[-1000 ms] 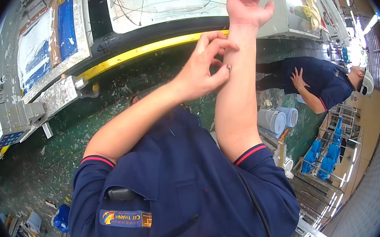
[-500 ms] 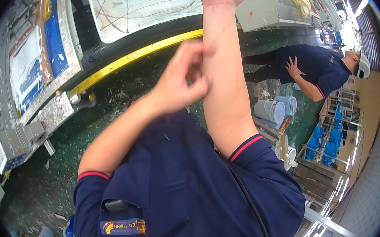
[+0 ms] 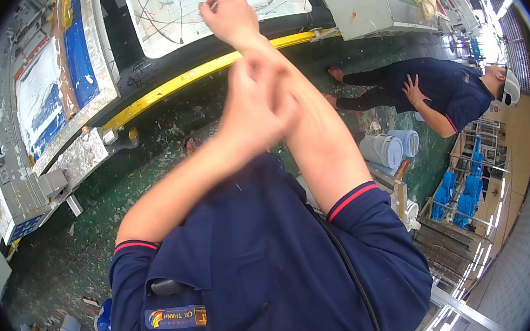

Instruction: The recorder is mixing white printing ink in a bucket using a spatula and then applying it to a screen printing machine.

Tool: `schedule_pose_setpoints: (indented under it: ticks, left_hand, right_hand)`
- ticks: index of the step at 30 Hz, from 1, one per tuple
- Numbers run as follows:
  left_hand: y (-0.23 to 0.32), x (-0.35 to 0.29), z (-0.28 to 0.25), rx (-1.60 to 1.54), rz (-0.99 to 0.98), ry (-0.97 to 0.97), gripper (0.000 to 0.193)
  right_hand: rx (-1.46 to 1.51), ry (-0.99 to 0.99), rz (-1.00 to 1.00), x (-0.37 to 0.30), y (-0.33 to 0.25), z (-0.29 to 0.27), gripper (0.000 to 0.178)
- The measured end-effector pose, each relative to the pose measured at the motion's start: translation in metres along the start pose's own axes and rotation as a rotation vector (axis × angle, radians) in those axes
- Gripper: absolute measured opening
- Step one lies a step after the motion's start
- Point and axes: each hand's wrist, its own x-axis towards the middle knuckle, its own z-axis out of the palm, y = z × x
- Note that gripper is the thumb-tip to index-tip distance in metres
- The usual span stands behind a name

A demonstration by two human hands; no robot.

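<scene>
My left hand (image 3: 259,102) is smeared by motion and lies across my right forearm (image 3: 315,119), touching it below the wrist. How its fingers are set cannot be made out. Beyond it my right hand (image 3: 230,19) is held up with its fingers curled in, and nothing shows in them. That hand is in front of a pale, stained flat panel (image 3: 163,32) crossed by thin dark strands. A yellow rail (image 3: 180,82) runs along the near side of the panel, behind my hands.
At left stands a machine with a blue and white paint-smeared frame (image 3: 80,68). A grey metal cabinet (image 3: 361,3) is at upper right. To the right are a co-worker in dark clothing (image 3: 429,86), white buckets (image 3: 381,150) and a rack with blue items (image 3: 466,200). The green floor (image 3: 166,136) is speckled.
My right hand has come down and leftward from the top edge, and its open fingers have curled in. My left hand stays at the right forearm, still moving.
</scene>
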Motion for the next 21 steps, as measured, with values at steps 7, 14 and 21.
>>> schedule_pose_setpoints:
  ticks: [7,14,21]
  left_hand:
    - [-0.033,0.005,-0.005,0.099,0.097,-0.133,0.044]
    - [-0.011,-0.016,-0.002,-0.176,0.662,-0.558,0.04]
    - [-0.007,-0.018,-0.003,-0.085,0.678,-0.585,0.043]
  right_hand:
    - [-0.077,-0.062,0.225,-0.012,0.034,0.01,0.031]
    - [-0.004,-0.059,0.312,-0.023,0.049,0.024,0.029]
    - [0.137,-0.111,0.25,-0.032,0.053,0.038,0.036]
